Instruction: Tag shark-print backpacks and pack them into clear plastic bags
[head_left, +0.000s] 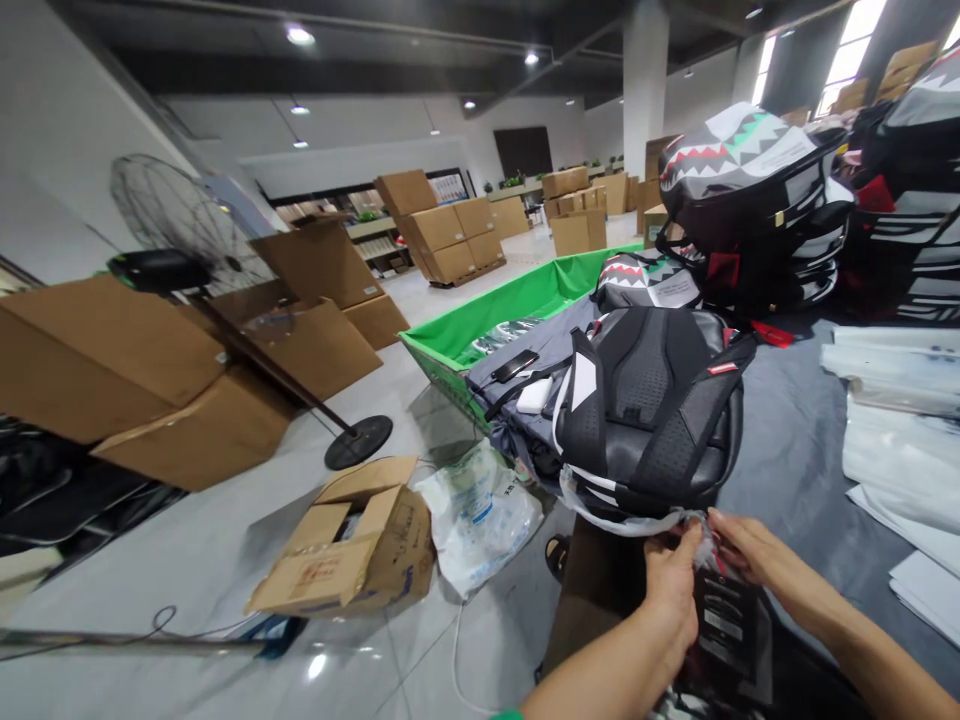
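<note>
A black backpack (641,385) with padded straps and white trim lies on the grey cloth-covered table, its back panel facing up. Along its near end runs a strip of clear plastic (600,518). My left hand (673,572) is closed, pinching the gathered plastic at the pack's near edge. Close beside it, my right hand (746,548) has its fingers closed on the same bunched plastic. Just below the hands hangs a black printed tag (724,622), with something small and red at its top. The fingertips partly cover what they grip.
Grey patterned backpacks (742,150) are stacked at the back right. Plastic bags (900,440) lie on the table's right side. A phone (516,365) rests near the left edge, by a green-lined bin (442,335). An open carton (352,550) and floor fan (358,440) stand left.
</note>
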